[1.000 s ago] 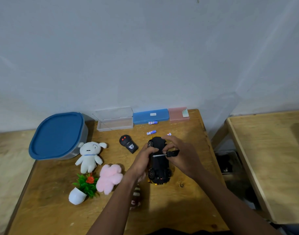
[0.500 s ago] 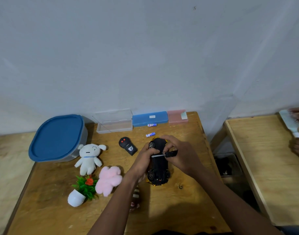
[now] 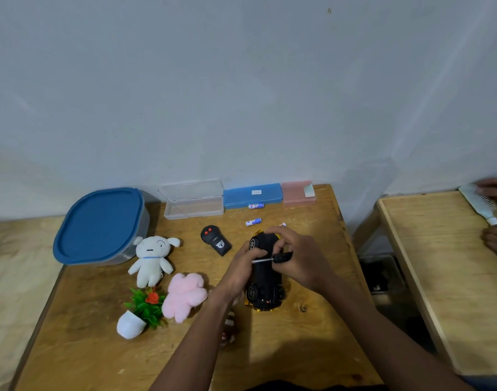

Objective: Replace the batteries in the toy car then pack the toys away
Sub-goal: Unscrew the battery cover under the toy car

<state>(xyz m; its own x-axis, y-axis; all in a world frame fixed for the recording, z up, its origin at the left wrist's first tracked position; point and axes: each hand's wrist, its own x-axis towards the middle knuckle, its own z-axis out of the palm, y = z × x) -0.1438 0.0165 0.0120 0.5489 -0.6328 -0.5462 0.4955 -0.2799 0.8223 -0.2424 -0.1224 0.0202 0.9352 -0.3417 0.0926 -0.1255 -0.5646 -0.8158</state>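
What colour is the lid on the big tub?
The lid is dark blue, clearest in the head view.

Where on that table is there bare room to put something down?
Bare wood: the near-left corner in front of the potted plant, and the strip along the table's right edge. Crowded: the back row of boxes and batteries, the plush toys, and the toy car under the left hand and right hand.

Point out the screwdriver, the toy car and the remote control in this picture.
screwdriver (image 3: 281, 257), head view, on its black handle.
toy car (image 3: 265, 280), head view, on its black underside.
remote control (image 3: 215, 240), head view, middle of its body.
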